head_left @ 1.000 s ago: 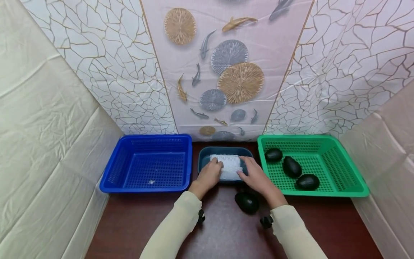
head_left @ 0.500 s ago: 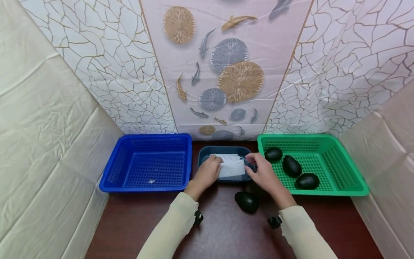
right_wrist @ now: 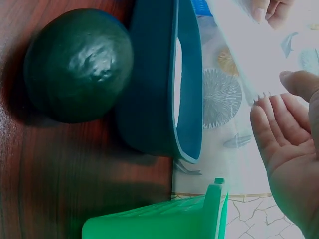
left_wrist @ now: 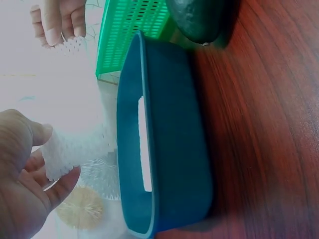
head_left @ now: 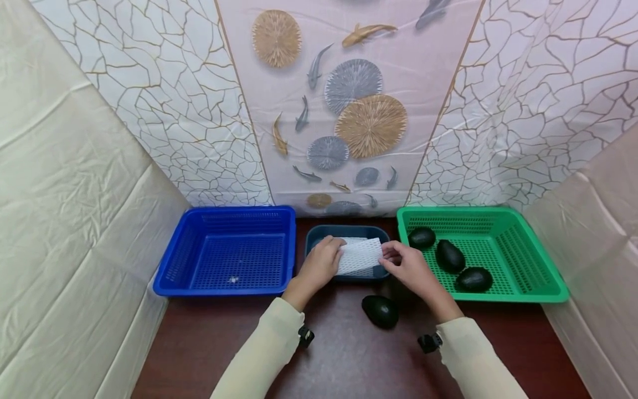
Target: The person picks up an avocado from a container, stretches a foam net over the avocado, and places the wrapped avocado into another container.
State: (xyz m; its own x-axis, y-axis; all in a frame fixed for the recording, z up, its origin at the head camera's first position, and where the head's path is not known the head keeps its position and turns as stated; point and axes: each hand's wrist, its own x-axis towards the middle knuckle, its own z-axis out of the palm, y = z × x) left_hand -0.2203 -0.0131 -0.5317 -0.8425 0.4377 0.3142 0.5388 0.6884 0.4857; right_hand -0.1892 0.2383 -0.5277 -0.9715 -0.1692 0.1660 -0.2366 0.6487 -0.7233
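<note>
Left grip (head_left: 321, 262) and right grip (head_left: 410, 269) pinch, forearms (head_left: 261, 352) forward.

Reddish-brown table (head_left: 344, 366) beneath avocado (head_left: 380, 311), tray (left_wrist: 177, 129), two baskets (head_left: 224, 292)

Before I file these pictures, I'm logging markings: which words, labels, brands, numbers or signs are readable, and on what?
None readable.
The white foam-net sleeve, teal plastic tub, dark-green oval fruits and green slotted plastic basket show no lettering.
The patterned cloth backdrop carries only printed fish, discs and cracked lines.
The blue slotted plastic basket has a pale spot, too small to identify.
The small black wrist devices are too small to check.
</note>
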